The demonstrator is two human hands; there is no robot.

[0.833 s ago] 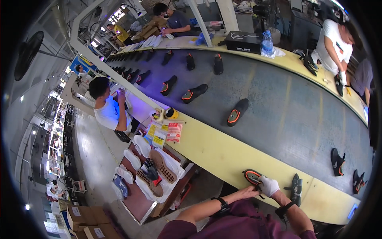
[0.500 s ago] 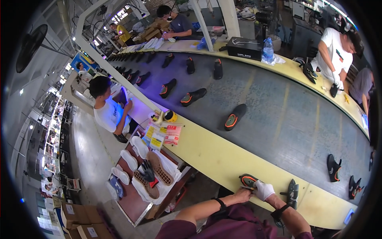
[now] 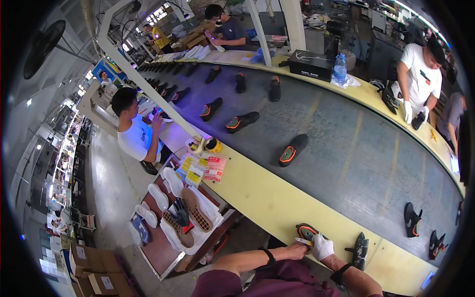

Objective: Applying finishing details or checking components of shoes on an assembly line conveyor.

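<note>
At the near edge of the pale yellow bench (image 3: 277,208) is a black shoe (image 3: 305,230) with orange trim around its opening. My right hand (image 3: 322,247), in a white glove, is closed on the shoe's near right side. Close to it, my bare left hand (image 3: 297,251) has its fingers closed at the near side of the shoe. A thin white and yellow object (image 3: 303,241) sticks out by the left fingers, lying across the shoe; its kind is too small to tell. Right of my gloved hand, a dark elongated object (image 3: 361,250) with a pointed end sits on the bench.
Beyond the bench, a wide grey conveyor belt (image 3: 331,148) carries several black shoes (image 3: 293,150). A low table (image 3: 163,260) at left bears soles, insoles and a black glove. Packets (image 3: 214,168) lie on the bench. Co-workers stand at left (image 3: 136,128) and far right (image 3: 419,74).
The white and yellow object now shows by my left fingers. My left hand has drawn slightly back from the shoe; the gloved hand stays on it. The co-worker at left has raised a hand.
</note>
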